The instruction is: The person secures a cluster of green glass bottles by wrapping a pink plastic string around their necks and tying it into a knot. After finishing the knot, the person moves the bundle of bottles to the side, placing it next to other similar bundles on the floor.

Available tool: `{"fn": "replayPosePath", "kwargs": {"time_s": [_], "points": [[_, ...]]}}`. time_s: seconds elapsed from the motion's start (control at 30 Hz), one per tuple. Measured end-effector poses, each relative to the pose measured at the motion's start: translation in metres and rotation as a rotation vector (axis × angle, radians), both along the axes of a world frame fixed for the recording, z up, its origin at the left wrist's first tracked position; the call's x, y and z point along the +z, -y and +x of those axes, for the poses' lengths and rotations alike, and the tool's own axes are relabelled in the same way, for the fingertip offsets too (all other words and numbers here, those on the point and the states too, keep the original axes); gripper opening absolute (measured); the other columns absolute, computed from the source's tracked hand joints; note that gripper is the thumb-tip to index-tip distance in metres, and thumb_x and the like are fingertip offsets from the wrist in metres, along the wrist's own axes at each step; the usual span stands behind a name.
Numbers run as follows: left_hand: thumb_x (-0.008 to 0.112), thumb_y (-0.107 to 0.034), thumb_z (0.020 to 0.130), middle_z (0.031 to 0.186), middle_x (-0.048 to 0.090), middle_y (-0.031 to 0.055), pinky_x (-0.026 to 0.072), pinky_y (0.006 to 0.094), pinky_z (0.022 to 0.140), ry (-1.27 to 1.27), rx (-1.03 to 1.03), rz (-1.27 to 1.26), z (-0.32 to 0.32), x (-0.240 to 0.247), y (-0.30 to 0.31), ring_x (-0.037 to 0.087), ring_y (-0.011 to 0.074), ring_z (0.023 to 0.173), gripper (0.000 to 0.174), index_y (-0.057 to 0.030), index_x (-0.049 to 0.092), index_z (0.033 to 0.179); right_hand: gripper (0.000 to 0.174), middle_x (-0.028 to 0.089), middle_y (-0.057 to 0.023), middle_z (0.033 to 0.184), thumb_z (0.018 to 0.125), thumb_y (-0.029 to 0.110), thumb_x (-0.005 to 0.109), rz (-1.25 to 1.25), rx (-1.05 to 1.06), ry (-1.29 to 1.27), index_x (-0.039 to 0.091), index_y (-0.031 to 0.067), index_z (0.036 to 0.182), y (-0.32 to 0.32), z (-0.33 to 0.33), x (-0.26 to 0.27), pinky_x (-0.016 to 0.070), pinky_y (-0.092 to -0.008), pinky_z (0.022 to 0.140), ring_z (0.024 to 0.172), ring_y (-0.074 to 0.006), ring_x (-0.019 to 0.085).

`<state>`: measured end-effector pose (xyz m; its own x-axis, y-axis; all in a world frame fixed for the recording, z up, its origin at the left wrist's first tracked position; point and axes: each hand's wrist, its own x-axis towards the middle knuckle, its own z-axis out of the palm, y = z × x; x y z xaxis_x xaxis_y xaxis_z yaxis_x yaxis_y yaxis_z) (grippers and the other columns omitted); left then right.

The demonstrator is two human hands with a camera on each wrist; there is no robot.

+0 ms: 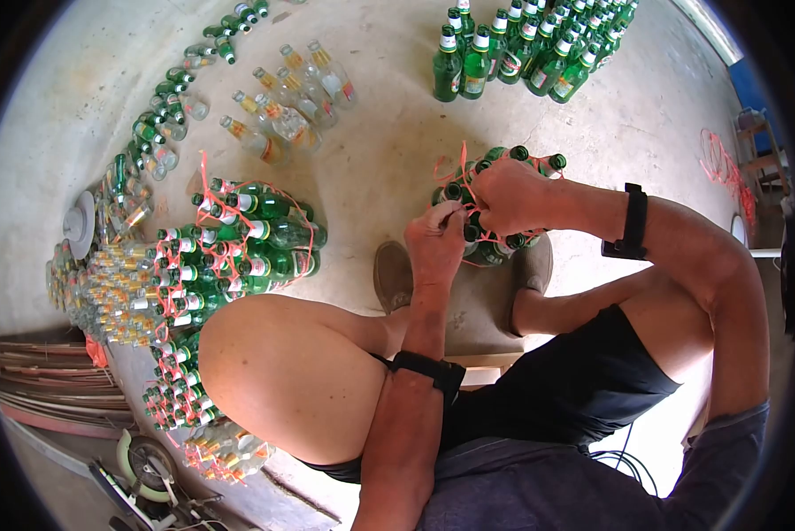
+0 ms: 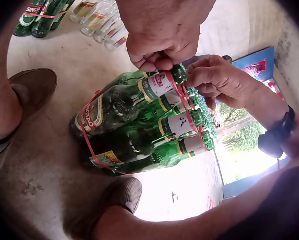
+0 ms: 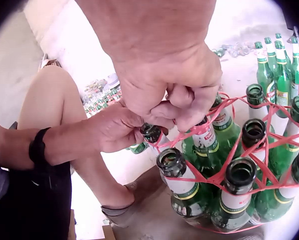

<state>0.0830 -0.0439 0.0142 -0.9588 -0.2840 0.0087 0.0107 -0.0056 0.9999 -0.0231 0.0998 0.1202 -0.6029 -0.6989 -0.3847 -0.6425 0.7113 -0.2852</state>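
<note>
A bundle of green glass beer bottles (image 2: 122, 107) stands upright on the floor between the person's shoes. Red plastic string (image 3: 217, 178) weaves around the bottle necks, and another loop circles the bodies lower down. At one outer bottle neck (image 3: 150, 132), the left hand (image 1: 437, 241) pinches the string with curled fingers. Close beside it, the right hand (image 1: 512, 196) has its fingers curled on the string too, just above the bottle mouths. Both sets of fingertips partly hide the string between them. A loose string end (image 1: 464, 157) sticks up past the bundle.
Tied bundles of green bottles (image 1: 260, 234) stand at the left, with clear bottles (image 1: 119, 292) behind. Loose clear bottles (image 1: 282, 115) and untied green bottles (image 1: 475, 66) stand ahead. More bottles lie along the wall. Red string (image 1: 725, 173) lies heaped at the right.
</note>
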Motion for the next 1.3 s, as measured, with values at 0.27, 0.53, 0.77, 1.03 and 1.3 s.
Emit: {"fn": "replayPosePath", "kwargs": {"time_s": [0.27,0.53,0.77,1.03,1.3], "points": [[0.071,0.002,0.094,0.086,0.076,0.0054,0.0538,0.0226,0.072,0.014,0.008,0.011,-0.001,-0.002,0.0,0.067,0.0062,0.079,0.012,0.0058,0.077,0.103,0.023,0.058,-0.0183,0.053,0.07,0.018,0.065,0.144,0.0,0.116,0.062,-0.0005,0.057,0.006,0.006,0.022,0.0522,-0.0494,0.059,0.057,-0.0362,0.065],[0.07,0.002,0.093,0.084,0.075,0.0039,0.053,0.0223,0.072,0.008,-0.011,0.004,-0.001,0.001,0.001,0.066,0.0057,0.079,0.012,0.0058,0.077,0.101,0.033,0.053,-0.015,0.05,0.078,0.023,0.065,0.064,-0.063,0.302,0.058,-0.0017,0.057,-0.003,-0.007,0.023,0.0419,-0.0427,0.05,0.047,-0.0252,0.055],[0.069,0.002,0.094,0.084,0.074,0.0029,0.0524,0.022,0.071,-0.008,-0.013,-0.03,-0.001,-0.003,0.002,0.064,0.0048,0.078,0.012,0.0061,0.076,0.103,0.02,0.066,-0.0146,0.064,0.077,0.017,0.068,-0.173,-0.149,0.342,0.073,-0.0028,0.08,-0.008,-0.01,0.003,0.0506,-0.0385,0.057,0.06,-0.0225,0.065],[0.071,0.0,0.091,0.076,0.072,0.0081,0.0514,0.0259,0.063,-0.052,0.059,-0.001,-0.002,-0.007,-0.004,0.064,0.0074,0.068,0.01,0.0015,0.076,0.1,0.017,0.07,-0.0157,0.069,0.075,0.012,0.07,-0.329,-0.195,0.22,0.074,-0.0031,0.082,-0.009,0.001,-0.015,0.0538,-0.038,0.062,0.064,-0.0235,0.07],[0.072,0.0,0.091,0.075,0.071,0.0042,0.0494,0.0245,0.062,0.005,0.026,0.043,-0.001,-0.002,-0.001,0.061,0.0053,0.068,0.01,0.0027,0.077,0.099,0.016,0.071,-0.0151,0.07,0.078,0.011,0.071,-0.389,-0.225,0.215,0.076,-0.003,0.084,-0.008,0.002,-0.02,0.0535,-0.0366,0.061,0.064,-0.0208,0.07]]}}
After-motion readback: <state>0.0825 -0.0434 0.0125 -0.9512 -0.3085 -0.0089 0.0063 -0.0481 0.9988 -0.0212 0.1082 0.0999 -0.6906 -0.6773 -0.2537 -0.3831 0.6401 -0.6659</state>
